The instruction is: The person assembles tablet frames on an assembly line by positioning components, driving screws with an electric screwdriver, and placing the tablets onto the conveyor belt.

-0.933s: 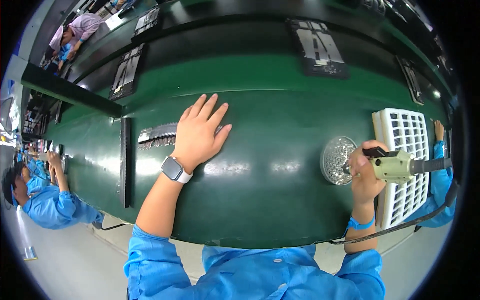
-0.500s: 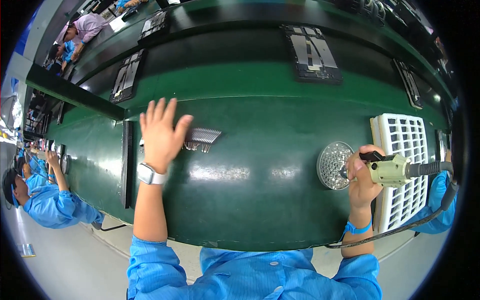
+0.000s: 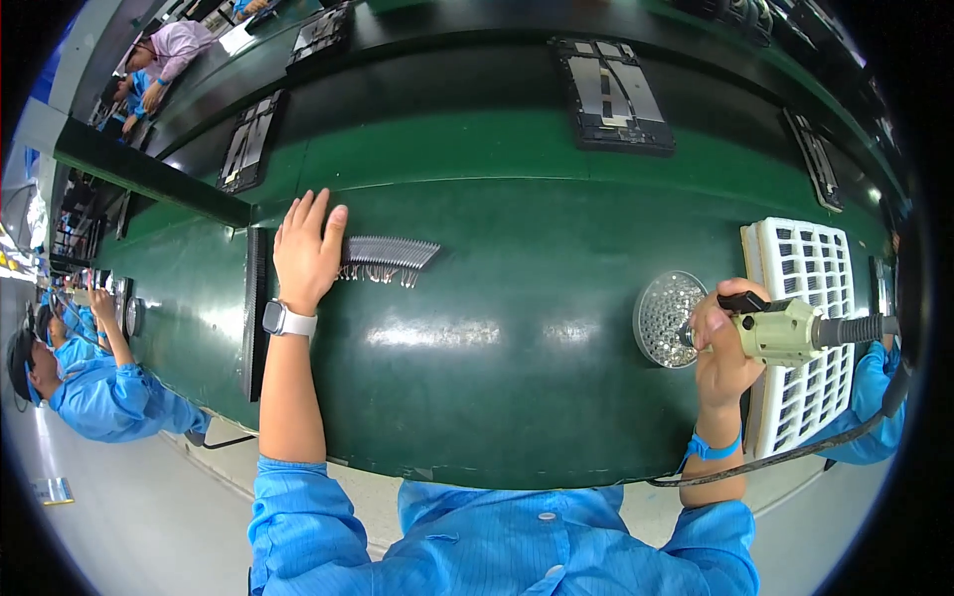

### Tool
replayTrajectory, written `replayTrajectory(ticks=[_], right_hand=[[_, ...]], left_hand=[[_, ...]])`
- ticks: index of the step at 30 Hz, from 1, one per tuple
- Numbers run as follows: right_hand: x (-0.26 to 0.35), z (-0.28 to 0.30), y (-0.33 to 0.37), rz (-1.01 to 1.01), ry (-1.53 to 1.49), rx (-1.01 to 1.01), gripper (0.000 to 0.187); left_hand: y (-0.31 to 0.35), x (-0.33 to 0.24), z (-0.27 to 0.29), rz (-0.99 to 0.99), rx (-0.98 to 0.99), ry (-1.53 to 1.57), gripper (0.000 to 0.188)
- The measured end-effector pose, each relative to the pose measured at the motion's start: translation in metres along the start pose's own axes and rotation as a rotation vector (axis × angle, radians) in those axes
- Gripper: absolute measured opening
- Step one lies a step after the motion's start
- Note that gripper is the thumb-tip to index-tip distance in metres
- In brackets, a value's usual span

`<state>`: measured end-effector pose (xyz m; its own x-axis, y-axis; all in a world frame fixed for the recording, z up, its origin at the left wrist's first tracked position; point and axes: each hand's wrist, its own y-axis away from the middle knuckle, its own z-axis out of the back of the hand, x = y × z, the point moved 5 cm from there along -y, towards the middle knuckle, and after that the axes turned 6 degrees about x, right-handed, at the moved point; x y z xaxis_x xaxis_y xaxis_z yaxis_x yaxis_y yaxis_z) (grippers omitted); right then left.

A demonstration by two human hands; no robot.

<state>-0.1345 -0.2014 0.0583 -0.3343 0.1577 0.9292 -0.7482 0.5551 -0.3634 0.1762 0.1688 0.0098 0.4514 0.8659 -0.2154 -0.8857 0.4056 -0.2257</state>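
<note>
My left hand (image 3: 310, 256) lies palm down on the green table with its fingers stretched out, and holds nothing. Its thumb side covers the left end of a neat row of thin grey parts with short wire ends (image 3: 396, 252). My right hand (image 3: 723, 348) is wrapped round a pale green electric screwdriver (image 3: 780, 334), whose grey cable runs off to the right. The tool's front end points into a round dish of small metal screws (image 3: 664, 316); my fingers partly hide the tip.
White grid trays (image 3: 807, 266) stand right of the screwdriver. A black ridged strip (image 3: 255, 328) borders the left side. Opened tablets, one of them central (image 3: 613, 97), lie on the line beyond the table. Another person in blue (image 3: 114, 392) sits at the left.
My left hand has slid a little to the left, uncovering more of the row of grey parts. My right hand still holds the screwdriver at the screw dish.
</note>
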Motion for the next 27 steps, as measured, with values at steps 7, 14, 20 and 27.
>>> replayTrajectory(ticks=[7,14,20,27], right_hand=[[0.0,0.004,0.0,-0.002,0.022,-0.013,0.026],[0.002,0.004,0.0,0.035,-0.01,0.023,0.027],[-0.002,0.003,-0.001,0.012,-0.01,-0.016,0.027],[0.003,0.011,0.001,0.024,-0.005,-0.03,0.024]], left_hand=[[0.021,0.019,0.06,-0.188,0.108,0.371,0.043],[0.021,0.009,0.056,-0.315,0.442,0.128,0.057],[0.016,0.017,0.051,-0.31,0.42,0.131,0.053],[0.01,0.005,0.056,-0.296,0.48,0.139,0.054]])
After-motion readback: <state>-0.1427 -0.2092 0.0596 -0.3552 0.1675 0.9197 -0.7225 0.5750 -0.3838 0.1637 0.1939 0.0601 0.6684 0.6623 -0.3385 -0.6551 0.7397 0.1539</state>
